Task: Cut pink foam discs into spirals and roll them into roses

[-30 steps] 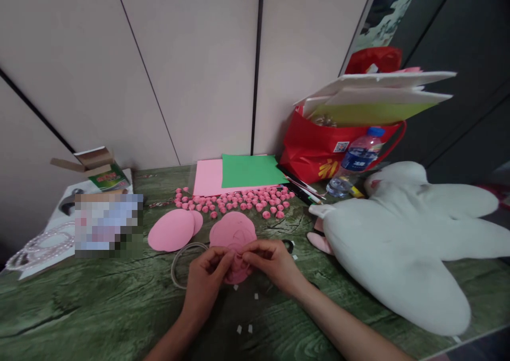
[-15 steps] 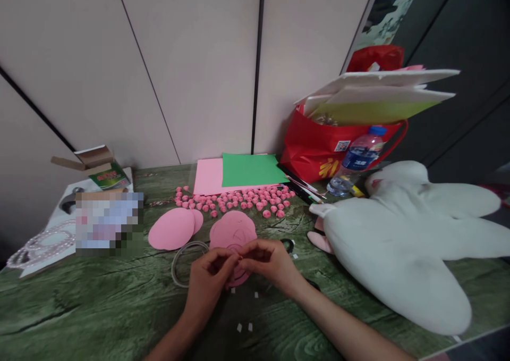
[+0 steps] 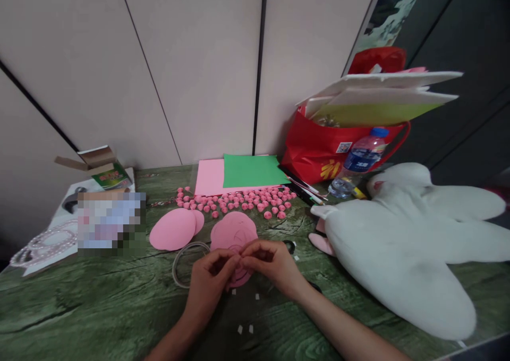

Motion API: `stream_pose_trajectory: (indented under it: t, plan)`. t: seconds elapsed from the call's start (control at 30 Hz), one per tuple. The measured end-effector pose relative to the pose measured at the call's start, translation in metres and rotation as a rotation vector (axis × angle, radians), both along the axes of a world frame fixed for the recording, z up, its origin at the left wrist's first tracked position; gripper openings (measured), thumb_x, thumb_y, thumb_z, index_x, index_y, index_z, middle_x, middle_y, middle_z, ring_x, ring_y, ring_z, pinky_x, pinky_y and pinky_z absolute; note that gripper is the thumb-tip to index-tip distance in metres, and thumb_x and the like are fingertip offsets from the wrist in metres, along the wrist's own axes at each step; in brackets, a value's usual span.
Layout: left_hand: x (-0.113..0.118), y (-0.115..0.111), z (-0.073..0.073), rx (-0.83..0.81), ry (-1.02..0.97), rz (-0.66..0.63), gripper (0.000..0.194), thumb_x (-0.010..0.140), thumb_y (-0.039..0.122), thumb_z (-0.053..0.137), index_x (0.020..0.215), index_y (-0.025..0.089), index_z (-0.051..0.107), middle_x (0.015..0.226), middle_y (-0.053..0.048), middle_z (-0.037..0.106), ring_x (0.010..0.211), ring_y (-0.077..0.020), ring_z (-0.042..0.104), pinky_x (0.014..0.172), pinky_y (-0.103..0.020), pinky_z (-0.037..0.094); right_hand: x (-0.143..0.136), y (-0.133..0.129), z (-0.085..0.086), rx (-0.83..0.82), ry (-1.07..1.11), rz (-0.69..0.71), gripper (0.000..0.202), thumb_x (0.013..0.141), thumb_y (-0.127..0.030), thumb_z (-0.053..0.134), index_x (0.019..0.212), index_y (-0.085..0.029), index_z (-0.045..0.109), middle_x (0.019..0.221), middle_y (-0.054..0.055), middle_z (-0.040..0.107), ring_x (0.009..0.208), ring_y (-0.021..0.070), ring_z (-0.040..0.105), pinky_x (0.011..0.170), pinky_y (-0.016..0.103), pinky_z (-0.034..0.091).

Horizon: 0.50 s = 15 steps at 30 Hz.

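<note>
My left hand (image 3: 209,278) and my right hand (image 3: 274,268) meet fingertip to fingertip at the near side of a stack of pink paper rounds (image 3: 233,225). Both pinch a pink paper spiral (image 3: 242,278), whose curled strip hangs below the fingers; the pinched end is mostly hidden. Left of my left hand lies a pale ring-shaped roll (image 3: 175,268), perhaps tape. Beyond it are pink paper ovals (image 3: 173,229). A black loop (image 3: 290,247), like a scissor handle, shows behind my right hand. Several small rolled pink paper roses (image 3: 268,215) spread across the table behind.
Green and pink sheets (image 3: 251,170) lie against the wall. At right are a large white plush toy (image 3: 398,249), a water bottle (image 3: 362,159) and a red bag (image 3: 306,148) of boards. An opened box (image 3: 111,177) and bead strings (image 3: 43,244) sit left. Small white scraps (image 3: 251,329) lie nearest me.
The whole view has shifted slightly. My fingertips have moved a little against each other at the paper spiral; both hands keep their pinch, and nothing else has moved.
</note>
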<state>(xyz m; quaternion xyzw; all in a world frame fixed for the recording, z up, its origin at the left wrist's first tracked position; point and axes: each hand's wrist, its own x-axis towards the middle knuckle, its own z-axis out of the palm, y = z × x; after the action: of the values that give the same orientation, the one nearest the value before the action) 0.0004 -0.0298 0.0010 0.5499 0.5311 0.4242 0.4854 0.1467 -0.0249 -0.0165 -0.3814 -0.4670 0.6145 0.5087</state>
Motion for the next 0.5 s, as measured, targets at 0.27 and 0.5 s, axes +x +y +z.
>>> stream_pose_trajectory:
  t: [0.27, 0.5]
  plan:
    - [-0.0018, 0.0004, -0.002, 0.0, 0.016, 0.014, 0.021, 0.068, 0.034, 0.063, 0.067, 0.012, 0.064, 0.046, 0.004, 0.053, 0.037, -0.0065, 0.041, 0.036, -0.016, 0.033, 0.001, 0.0012, -0.0027, 0.063, -0.02, 0.006, 0.013, 0.066, -0.028, 0.069, 0.073, -0.018, 0.069, 0.072, 0.002, 0.066, 0.061, 0.0113, 0.058, 0.055, 0.02, 0.046]
    - [-0.0009, 0.0015, -0.0042, 0.002, 0.0, 0.023, 0.02, 0.068, 0.033, 0.063, 0.069, 0.012, 0.064, 0.046, 0.004, 0.052, 0.038, -0.0064, 0.041, 0.036, -0.016, 0.033, 0.0014, 0.0013, -0.0027, 0.085, -0.075, -0.013, 0.016, 0.068, -0.031, 0.066, 0.076, -0.018, 0.07, 0.078, 0.003, 0.066, 0.06, 0.0111, 0.057, 0.054, 0.021, 0.046]
